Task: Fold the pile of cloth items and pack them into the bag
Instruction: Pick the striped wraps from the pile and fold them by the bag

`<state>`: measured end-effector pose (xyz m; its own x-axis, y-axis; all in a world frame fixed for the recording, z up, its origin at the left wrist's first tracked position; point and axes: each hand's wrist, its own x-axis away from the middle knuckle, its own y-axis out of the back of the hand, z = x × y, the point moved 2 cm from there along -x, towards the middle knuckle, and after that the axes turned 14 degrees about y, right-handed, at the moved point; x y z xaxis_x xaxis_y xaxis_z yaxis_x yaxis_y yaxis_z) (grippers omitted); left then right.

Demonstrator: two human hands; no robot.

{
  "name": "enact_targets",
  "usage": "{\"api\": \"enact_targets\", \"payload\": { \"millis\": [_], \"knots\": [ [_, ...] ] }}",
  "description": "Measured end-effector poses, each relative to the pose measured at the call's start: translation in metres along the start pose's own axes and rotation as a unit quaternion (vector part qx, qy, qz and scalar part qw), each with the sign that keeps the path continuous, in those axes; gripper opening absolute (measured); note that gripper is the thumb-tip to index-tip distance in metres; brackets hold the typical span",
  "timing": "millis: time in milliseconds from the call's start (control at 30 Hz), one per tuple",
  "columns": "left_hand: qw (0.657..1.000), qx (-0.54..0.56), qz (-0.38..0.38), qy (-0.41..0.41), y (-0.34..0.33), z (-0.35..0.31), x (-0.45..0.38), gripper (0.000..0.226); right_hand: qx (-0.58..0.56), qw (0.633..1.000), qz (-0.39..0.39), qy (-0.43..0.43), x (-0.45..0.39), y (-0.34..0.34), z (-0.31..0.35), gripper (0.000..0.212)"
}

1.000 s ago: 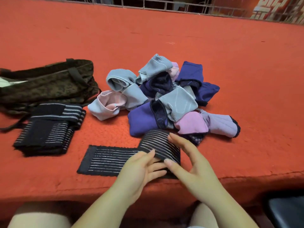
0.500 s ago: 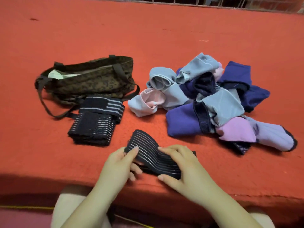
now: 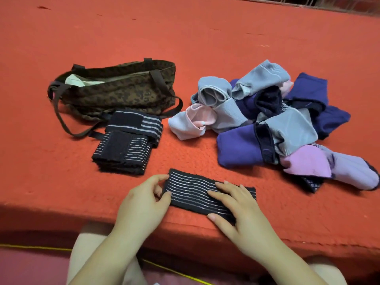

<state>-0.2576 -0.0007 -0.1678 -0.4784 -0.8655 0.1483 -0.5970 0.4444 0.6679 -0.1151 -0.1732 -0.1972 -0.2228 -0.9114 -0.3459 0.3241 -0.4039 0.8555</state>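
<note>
Hands (image 3: 144, 204) (image 3: 238, 210) press folded band (image 3: 195, 192) near surface edge (image 3: 308, 241).

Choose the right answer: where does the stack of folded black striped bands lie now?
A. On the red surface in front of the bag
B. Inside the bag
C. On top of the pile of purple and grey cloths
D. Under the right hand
A: the stack of folded bands lies on the red surface, just in front of the bag, apart from the cloth pile.
</note>
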Motion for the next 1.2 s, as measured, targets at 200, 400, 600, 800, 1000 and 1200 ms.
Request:
{"api": "enact_targets", "payload": {
  "millis": [200,400,600,800,1000,1200],
  "knots": [
    [0.995,-0.079,-0.017,-0.057,-0.002,-0.002,0.004,0.043,0.004,1.000,-0.002,-0.013,0.005,0.002,0.001,0.047],
    [0.981,-0.175,-0.035,-0.072,-0.006,-0.002,0.006,0.038,0.033,0.992,-0.032,-0.119,0.018,0.015,-0.006,0.060],
    [0.978,-0.119,-0.099,-0.143,-0.025,-0.028,0.013,0.030,0.039,0.978,-0.057,-0.196,0.044,0.034,-0.023,0.072],
    [0.973,-0.065,0.164,-0.150,-0.076,-0.067,0.044,0.046,0.013,0.973,-0.095,-0.208,0.061,0.041,-0.019,0.050],
    [0.974,-0.084,0.183,-0.102,-0.087,-0.073,0.046,0.048,-0.123,0.969,-0.130,-0.171,0.057,0.037,-0.006,0.032],
    [0.956,0.198,0.214,-0.022,-0.059,-0.073,0.039,0.024,-0.210,0.972,-0.091,-0.056,0.021,0.039,0.023,0.049]
  ]
}}
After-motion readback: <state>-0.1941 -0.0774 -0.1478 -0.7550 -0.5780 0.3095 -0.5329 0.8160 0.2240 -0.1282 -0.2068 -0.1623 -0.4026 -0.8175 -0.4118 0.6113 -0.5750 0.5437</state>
